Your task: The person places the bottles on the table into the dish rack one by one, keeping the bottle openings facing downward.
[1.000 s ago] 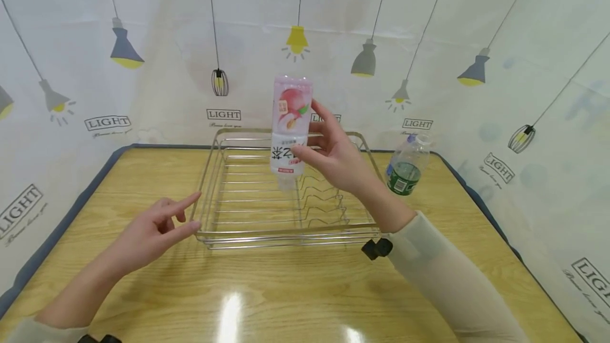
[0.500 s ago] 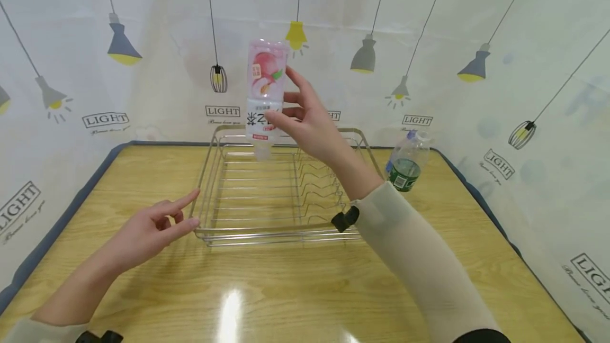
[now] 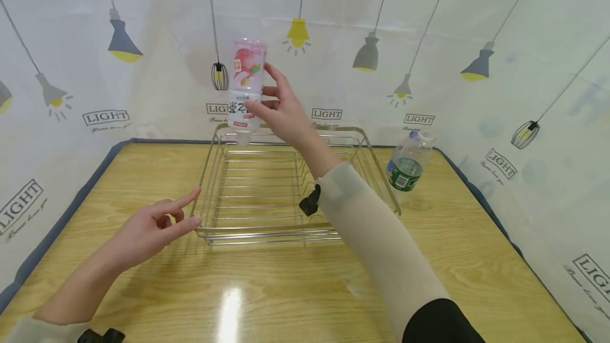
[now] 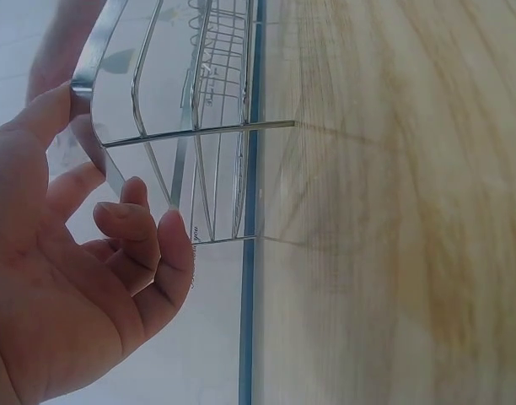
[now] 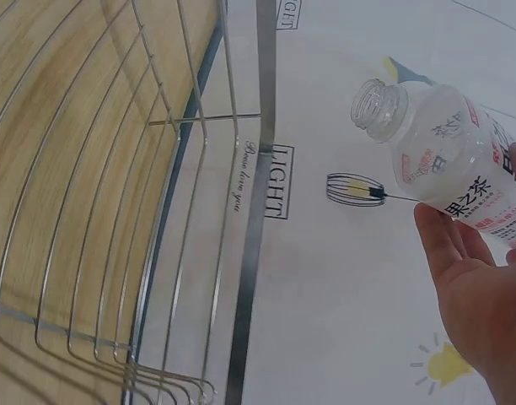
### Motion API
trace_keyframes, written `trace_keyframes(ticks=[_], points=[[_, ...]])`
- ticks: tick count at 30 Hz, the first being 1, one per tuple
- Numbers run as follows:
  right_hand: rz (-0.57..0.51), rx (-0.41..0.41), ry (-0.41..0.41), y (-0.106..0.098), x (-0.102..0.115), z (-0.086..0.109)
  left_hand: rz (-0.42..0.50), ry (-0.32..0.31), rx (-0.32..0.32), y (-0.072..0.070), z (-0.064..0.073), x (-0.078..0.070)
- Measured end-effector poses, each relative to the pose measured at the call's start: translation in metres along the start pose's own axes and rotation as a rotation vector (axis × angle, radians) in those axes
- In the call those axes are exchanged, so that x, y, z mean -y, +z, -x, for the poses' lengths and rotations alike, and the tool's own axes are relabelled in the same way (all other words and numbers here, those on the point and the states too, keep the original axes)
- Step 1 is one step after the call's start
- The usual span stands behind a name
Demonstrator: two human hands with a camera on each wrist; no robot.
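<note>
My right hand [image 3: 287, 115] grips a clear plastic drink bottle [image 3: 245, 83] with a pink peach label. The bottle is held upside down over the back left of a wire dish rack [image 3: 259, 178]. In the right wrist view its uncapped mouth [image 5: 378, 108] shows, and only part of the right hand [image 5: 486, 312] is visible. My left hand [image 3: 150, 229] is at the rack's near left corner, index finger and thumb stretched out to the rim. Seen from the left wrist, both fingertips meet the metal rim [image 4: 89, 63] while the other fingers curl inward.
To the right of the rack, a clear bottle with a green label [image 3: 405, 173] stands on the wooden table [image 3: 267, 295], and a blue-capped bottle [image 3: 395, 155] is partly hidden behind it. A printed cloth [image 3: 329, 78] hangs behind, close to the rack's far side.
My right hand has carried the peach-label bottle left and up, from over the rack's middle to its back left. The left hand and the rack have stayed put.
</note>
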State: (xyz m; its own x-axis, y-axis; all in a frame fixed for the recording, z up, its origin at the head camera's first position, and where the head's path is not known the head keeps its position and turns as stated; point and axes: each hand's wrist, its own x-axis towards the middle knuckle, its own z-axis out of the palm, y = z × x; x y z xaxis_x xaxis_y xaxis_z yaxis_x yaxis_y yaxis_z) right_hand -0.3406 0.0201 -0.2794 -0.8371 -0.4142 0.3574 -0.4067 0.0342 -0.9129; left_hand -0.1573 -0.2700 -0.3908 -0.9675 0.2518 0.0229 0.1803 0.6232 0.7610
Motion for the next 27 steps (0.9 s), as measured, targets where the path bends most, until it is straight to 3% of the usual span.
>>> trace_keyframes(ticks=[7,15,27], points=[[-0.039,-0.021,0.027,0.014,-0.017,-0.016,0.003,0.014,-0.004,0.0,-0.001,-0.001],[-0.041,-0.034,0.049,0.025,-0.033,-0.021,0.009,0.012,-0.007,-0.001,-0.001,0.0],[0.057,0.043,0.147,0.032,-0.059,-0.017,-0.005,0.005,-0.007,-0.001,0.0,0.0]])
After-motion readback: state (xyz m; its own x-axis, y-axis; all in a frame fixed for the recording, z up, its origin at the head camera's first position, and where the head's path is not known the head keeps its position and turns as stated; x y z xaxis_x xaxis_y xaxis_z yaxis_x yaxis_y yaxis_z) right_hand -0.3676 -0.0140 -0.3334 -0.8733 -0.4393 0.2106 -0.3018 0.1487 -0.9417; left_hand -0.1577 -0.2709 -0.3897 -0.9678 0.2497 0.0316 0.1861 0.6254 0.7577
